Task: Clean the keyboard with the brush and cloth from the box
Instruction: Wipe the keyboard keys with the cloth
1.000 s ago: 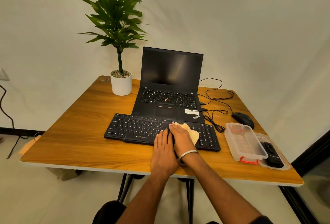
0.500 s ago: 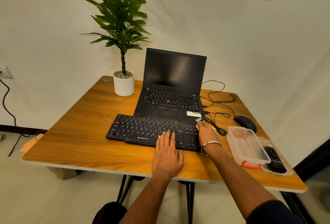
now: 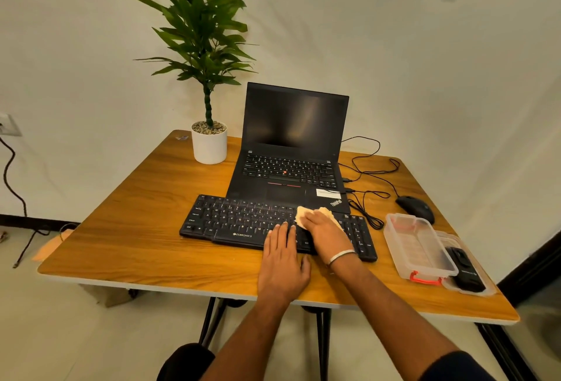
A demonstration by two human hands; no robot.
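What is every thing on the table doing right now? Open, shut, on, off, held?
laptop: lid open, screen dark
keyboard: flat on the table, being wiped
cloth: pressed on the keyboard under the right hand
right hand: fingers flat on the cloth
left hand: flat, steadying the keyboard's front edge
box: open, lid beside it
mouse: lying untouched

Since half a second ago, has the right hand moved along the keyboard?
Yes. The right hand with the cloth went leftward along the keyboard, away from the box, toward the left hand.
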